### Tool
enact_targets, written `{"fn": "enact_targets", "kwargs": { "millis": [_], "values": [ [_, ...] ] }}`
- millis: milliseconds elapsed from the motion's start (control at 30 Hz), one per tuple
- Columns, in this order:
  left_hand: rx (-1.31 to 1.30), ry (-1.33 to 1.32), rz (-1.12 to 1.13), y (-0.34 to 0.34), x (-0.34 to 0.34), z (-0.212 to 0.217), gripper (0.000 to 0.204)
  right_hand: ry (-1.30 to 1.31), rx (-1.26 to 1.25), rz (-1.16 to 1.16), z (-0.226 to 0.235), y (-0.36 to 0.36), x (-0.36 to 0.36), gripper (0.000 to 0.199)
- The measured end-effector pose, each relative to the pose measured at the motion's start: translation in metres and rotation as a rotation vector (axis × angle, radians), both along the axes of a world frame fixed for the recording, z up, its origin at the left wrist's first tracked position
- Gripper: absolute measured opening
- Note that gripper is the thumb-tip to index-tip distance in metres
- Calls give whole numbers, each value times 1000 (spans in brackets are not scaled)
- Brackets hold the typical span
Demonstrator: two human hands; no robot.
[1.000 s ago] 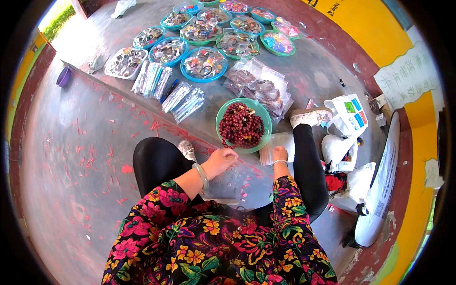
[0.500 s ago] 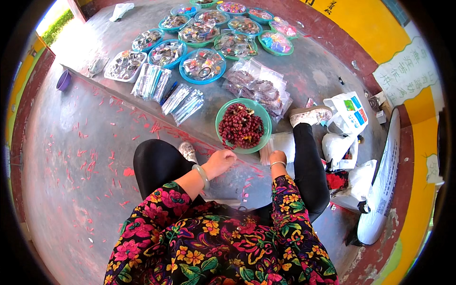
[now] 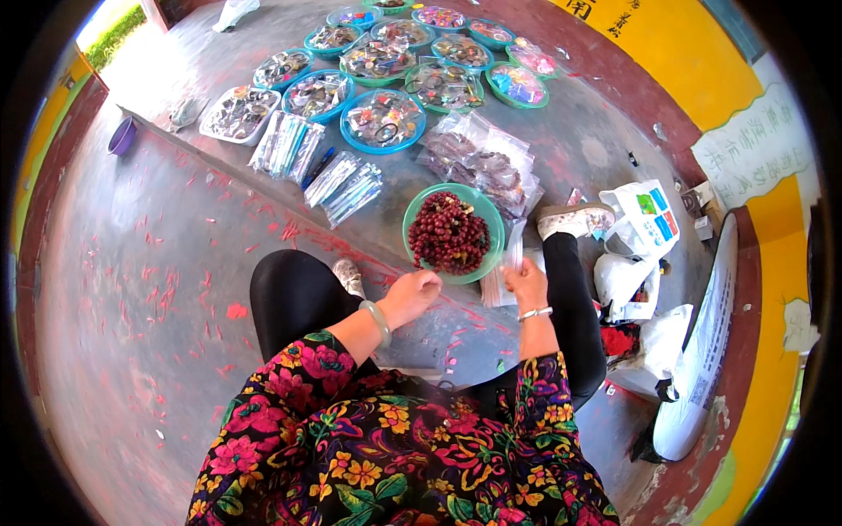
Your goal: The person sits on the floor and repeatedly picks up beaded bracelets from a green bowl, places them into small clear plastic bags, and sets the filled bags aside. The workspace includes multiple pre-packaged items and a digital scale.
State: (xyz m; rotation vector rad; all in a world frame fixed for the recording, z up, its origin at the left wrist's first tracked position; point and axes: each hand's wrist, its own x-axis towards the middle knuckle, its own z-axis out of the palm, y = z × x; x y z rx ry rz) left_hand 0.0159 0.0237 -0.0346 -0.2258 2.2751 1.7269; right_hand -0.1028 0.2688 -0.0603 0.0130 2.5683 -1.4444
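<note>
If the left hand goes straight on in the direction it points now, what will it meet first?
Probably the green bowl of dark red beads. The left hand points up and to the right, and its fingertips lie just short of the bowl's near rim. Height above the rim is unclear from this single view.

Green bowl of beads (image 3: 453, 233) and packets (image 3: 478, 162) block ahead; floor (image 3: 149, 289) leftward seems open.

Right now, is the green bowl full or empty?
Full: dark red beads heap in the green bowl, covering most of its inside.
</note>
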Motion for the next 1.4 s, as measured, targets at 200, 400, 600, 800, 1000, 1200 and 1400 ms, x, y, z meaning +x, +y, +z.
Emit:
{"fn": "enact_targets", "kwargs": {
  "millis": [200, 400, 600, 800, 1000, 1200, 1400],
  "values": [
    [-70, 553, 35, 0, 1, 30, 45, -187, -89, 435, 49, -40, 70, 24],
    [11, 471, -238, -1, 4, 26, 31, -368, -7, 757, 54, -46, 81, 23],
    [297, 47, -58, -1, 5, 23, 18, -384, -231, 509, 61, -42, 77, 25],
    [345, -31, 21, -3, 2, 30, 18, -332, -253, 388, 58, -32, 72, 18],
    [146, 211, 124, 0, 3, 12, 21, -471, -452, 306, 53, -33, 73, 16],
    [-124, 413, 262, 5, 3, 24, 24, -574, -675, 127, 55, -41, 80, 9],
    [266, 73, -8, 14, 18, 40, 26, -525, -648, 135, 56, -61, 94, 7]
  ]
}}
